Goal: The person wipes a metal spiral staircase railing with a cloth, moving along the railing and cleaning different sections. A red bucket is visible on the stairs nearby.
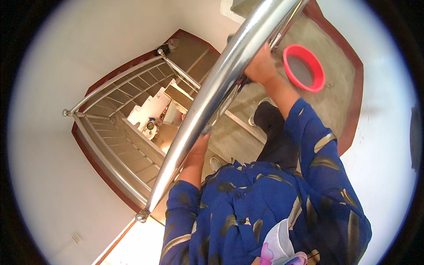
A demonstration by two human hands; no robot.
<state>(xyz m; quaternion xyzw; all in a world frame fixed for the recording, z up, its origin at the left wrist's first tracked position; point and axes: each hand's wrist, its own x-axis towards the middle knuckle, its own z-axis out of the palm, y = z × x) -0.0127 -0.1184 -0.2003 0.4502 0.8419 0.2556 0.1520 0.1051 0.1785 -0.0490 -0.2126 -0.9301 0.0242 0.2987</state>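
A polished steel handrail (212, 96) runs diagonally before me, from lower left to the top. My right hand (263, 66) is at the near side of the railing, its fingers partly hidden behind the rail and slightly blurred. Just below it shows a small dark, cloth-like bit (243, 80); whether I grip it is unclear. Lower down, my left hand (199, 145) reaches to the underside of the rail, and the rail hides its fingertips. Right of my right forearm, a red plastic basin (319, 74) with cloudy grey water stands on the concrete floor.
Beyond the handrail the stairwell drops to lower flights with steel railings (112, 89). Far below are a container with green contents (151, 126) and other small items. A step edge (245, 122) crosses the floor by my shoes. A dark red skirting band (357, 89) borders the white wall.
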